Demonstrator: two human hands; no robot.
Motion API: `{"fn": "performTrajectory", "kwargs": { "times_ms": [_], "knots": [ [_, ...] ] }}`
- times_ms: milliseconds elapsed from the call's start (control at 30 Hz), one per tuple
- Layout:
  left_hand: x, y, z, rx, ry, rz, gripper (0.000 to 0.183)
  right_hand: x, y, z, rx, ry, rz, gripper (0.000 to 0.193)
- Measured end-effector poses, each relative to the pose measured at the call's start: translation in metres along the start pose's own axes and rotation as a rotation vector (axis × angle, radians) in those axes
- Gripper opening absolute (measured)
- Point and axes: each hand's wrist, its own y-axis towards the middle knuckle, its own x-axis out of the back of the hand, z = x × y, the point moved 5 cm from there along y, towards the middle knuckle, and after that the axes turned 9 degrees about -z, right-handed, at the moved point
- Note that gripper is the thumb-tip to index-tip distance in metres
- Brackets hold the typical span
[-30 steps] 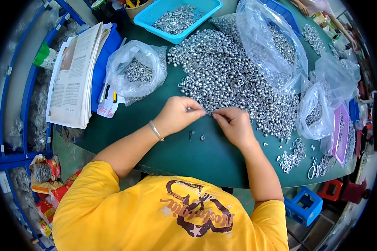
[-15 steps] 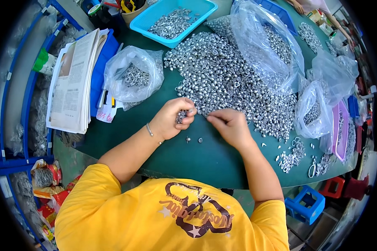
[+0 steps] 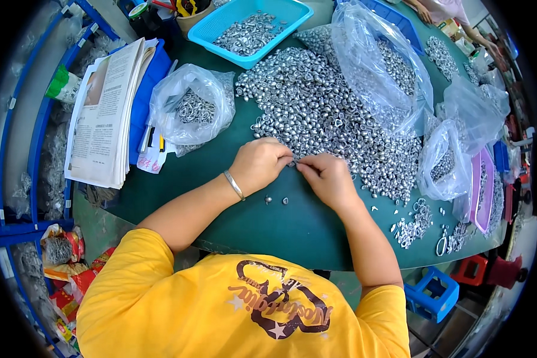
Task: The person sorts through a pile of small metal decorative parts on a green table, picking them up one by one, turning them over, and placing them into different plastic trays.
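Observation:
My left hand (image 3: 262,162) and my right hand (image 3: 328,178) meet at the near edge of a large pile of small silver metal pieces (image 3: 322,101). The left thumb and index finger pinch a tiny metal piece (image 3: 292,162), and its other fingers curl out of sight. Right beside it, the right thumb and fingertips are pinched together; what they hold is too small to make out. Two loose metal pieces, one domed (image 3: 268,199) and one ring-like (image 3: 285,201), lie on the green tabletop (image 3: 250,230) just below the hands.
A light blue basket (image 3: 249,58) of metal parts stands at the back. Open plastic bags of parts sit left (image 3: 191,104) and right (image 3: 444,164). Newspapers (image 3: 104,113) rest on a blue bin at left. Another person's arm (image 3: 480,37) shows far right. A blue stool (image 3: 432,292) stands below.
My left hand has turned over from a loose fist showing several metal pieces and moved right, its fingertips now beside the right hand's. The right hand has barely moved.

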Motion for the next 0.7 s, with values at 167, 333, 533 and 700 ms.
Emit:
{"fn": "performTrajectory", "kwargs": {
  "times_ms": [167, 333, 533, 700],
  "knots": [
    [0.002, -0.012, -0.008, -0.063, 0.054, 0.08, 0.006, -0.007, -0.008, 0.003, 0.063, -0.133, 0.032, 0.007],
    [0.005, -0.03, -0.016, -0.075, 0.006, 0.137, 0.006, 0.002, -0.012, -0.01, -0.062, -0.035, 0.12, 0.009],
    [0.02, -0.016, -0.004, -0.033, -0.059, -0.061, 0.007, -0.002, -0.014, 0.002, 0.023, -0.225, 0.079, 0.009],
    [0.023, -0.009, 0.003, -0.035, -0.02, -0.083, 0.008, 0.002, -0.01, -0.012, -0.188, 0.399, 0.031, 0.012]
  ]
}}
